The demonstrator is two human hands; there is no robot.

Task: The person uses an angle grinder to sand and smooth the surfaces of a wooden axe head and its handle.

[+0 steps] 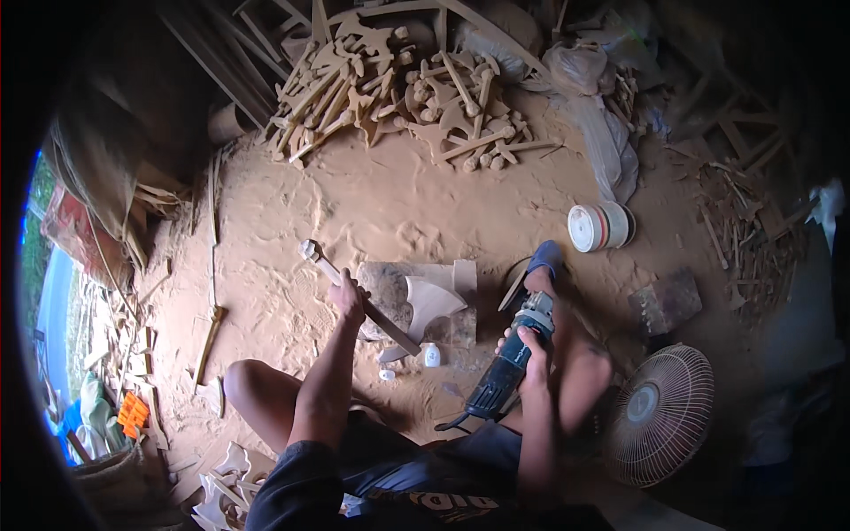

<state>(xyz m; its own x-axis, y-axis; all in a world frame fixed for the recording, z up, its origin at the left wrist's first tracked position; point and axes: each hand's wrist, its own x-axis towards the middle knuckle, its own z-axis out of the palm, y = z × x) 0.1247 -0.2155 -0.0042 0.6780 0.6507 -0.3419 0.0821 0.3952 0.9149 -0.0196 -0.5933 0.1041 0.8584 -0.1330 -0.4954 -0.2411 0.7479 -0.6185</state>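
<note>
My left hand is closed round the handle of a pale wooden axe, its knobbed end pointing away to the far left. The axe's broad curved blade lies over a worn, dusty work block between my knees. In my right hand is a dark teal angle grinder, the fingers wrapped round its body. Its metal head points away from me, apart from the axe, and its disc cannot be made out. A small white bottle stands at the block's near edge, with a small white piece beside it.
Sawdust covers the floor. A heap of similar wooden axes lies at the back, more pieces at the near left. On the right are a white bucket, a dark block and a round caged fan.
</note>
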